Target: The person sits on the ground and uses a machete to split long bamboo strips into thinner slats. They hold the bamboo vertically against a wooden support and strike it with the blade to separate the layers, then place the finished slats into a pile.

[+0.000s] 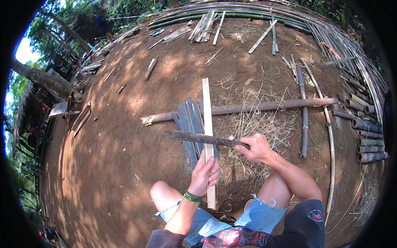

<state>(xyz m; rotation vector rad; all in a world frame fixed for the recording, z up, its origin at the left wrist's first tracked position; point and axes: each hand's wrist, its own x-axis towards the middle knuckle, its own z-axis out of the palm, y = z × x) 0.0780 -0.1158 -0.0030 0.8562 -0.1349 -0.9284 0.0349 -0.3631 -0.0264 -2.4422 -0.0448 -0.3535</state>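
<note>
My left hand is closed around a pale bamboo strip, which points away from me with its near end just above my lap. In my right hand is the handle of a long dark machete. Its blade reaches leftward across the strip, a little beyond my left hand; whether its edge bites into the strip, I cannot tell. Several dark bamboo slats lie in a bundle beneath the blade, their far ends propped on a bamboo pole that lies crosswise on the ground.
Curly bamboo shavings heap up right of the strip. Farther right lie a dark pole, a thin pale pole and stacked bamboo sections. Long green poles line the far edge. A person stands at the far left.
</note>
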